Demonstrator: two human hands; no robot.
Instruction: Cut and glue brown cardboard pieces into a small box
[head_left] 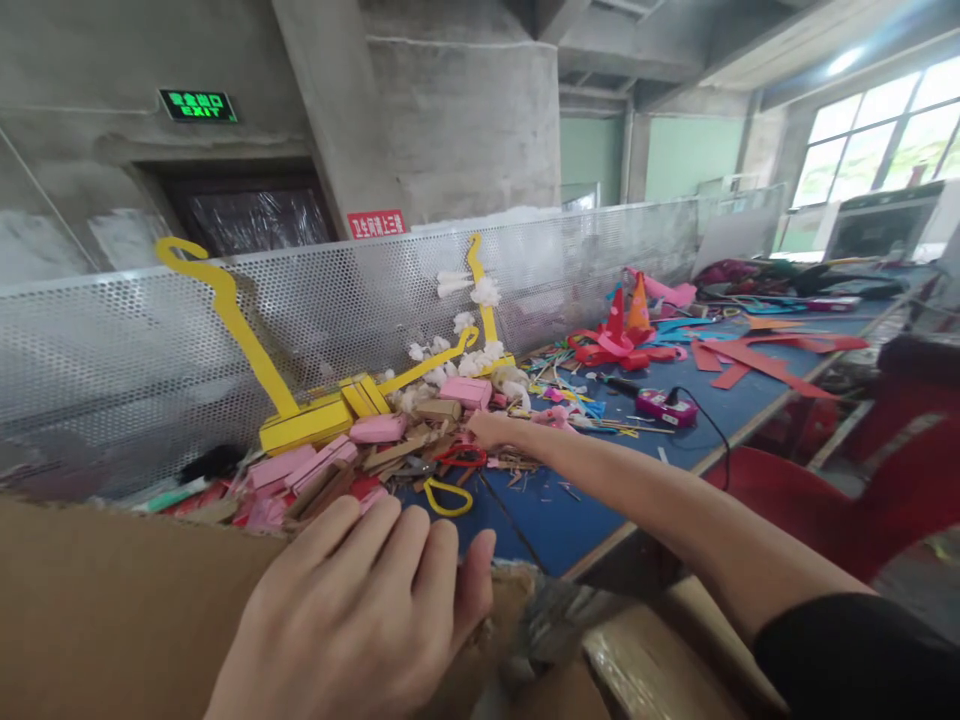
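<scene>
My left hand (364, 610) is in the foreground, knuckles up, its fingers bent over the near edge of an open cardboard box (135, 600). The thumb points up, and the fingertips are hidden. My right hand (491, 430) reaches across the table into a heap of scraps, fingers closed and pointing down. What it pinches, if anything, is too small to see. Close to it lie a pink block (465, 392), a brown cardboard piece (439, 409) and red-handled scissors (461, 457). A yellow scissor handle (448, 497) rests nearer to me.
Tall yellow hook-shaped pieces (251, 345) on yellow bases stand against a perforated metal screen (360, 290). On the blue table (705, 390) are a purple power box (666, 407) with a cord, red strips (765, 365) and cone shapes (616, 325). A red chair (780, 500) is at the right.
</scene>
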